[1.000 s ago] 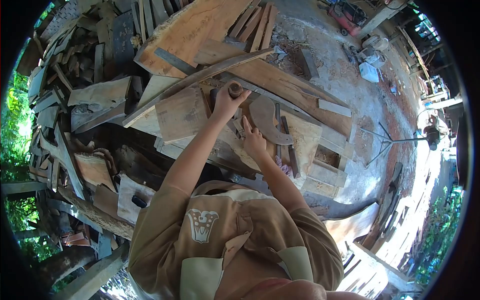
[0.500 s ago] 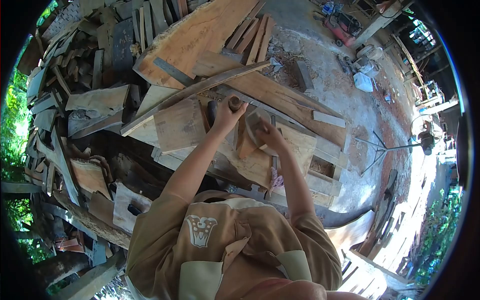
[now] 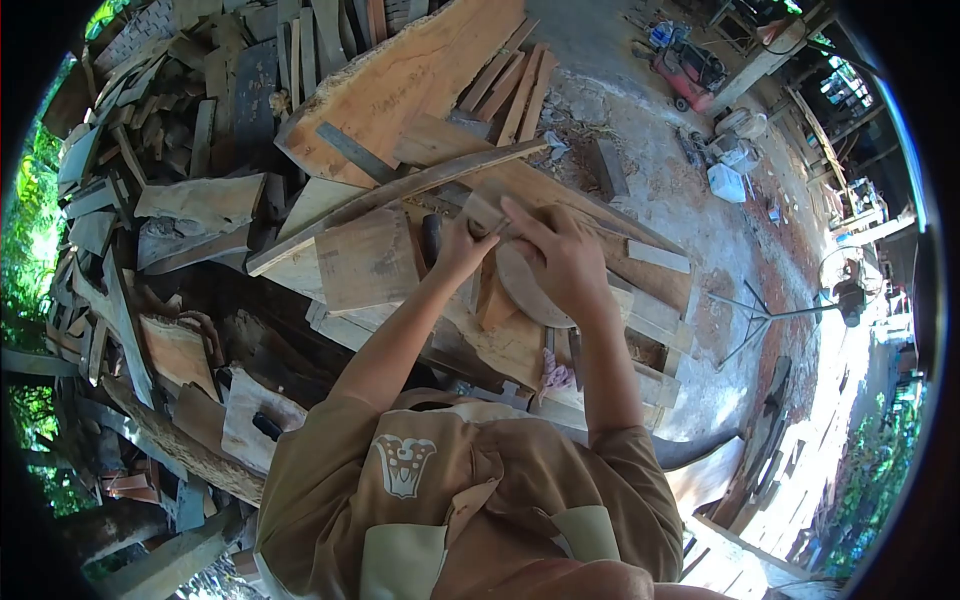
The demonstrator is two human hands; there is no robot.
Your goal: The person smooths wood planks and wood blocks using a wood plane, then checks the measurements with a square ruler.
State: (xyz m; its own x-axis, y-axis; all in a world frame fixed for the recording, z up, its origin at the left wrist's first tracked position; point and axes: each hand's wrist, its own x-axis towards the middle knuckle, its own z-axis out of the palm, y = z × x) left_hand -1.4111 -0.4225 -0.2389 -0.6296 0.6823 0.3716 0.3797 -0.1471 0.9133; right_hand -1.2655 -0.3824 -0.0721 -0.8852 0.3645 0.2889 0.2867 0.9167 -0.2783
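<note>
My left hand (image 3: pixel 463 250) is wrapped round a small brown wooden piece (image 3: pixel 487 212) above the boards. My right hand (image 3: pixel 570 252) reaches to the same piece, its thumb and fingers near the top end, partly blurred. Below my right hand lies a pale rounded wooden piece (image 3: pixel 528 290), partly covered by it. An orange-brown wooden block (image 3: pixel 495 303) is just left of that. A dark rounded tool (image 3: pixel 431 238) stands beside my left wrist.
A long curved strip (image 3: pixel 400 188) crosses the boards. Scrap wood (image 3: pixel 225 200) is heaped at left. A pink cloth (image 3: pixel 556 372) hangs near my body. A metal stand (image 3: pixel 765 315) and a red machine (image 3: pixel 690 78) are at right.
My right hand has moved up and left from the pale rounded piece to the brown piece. The brown piece in my left hand has tilted and shows more of its length.
</note>
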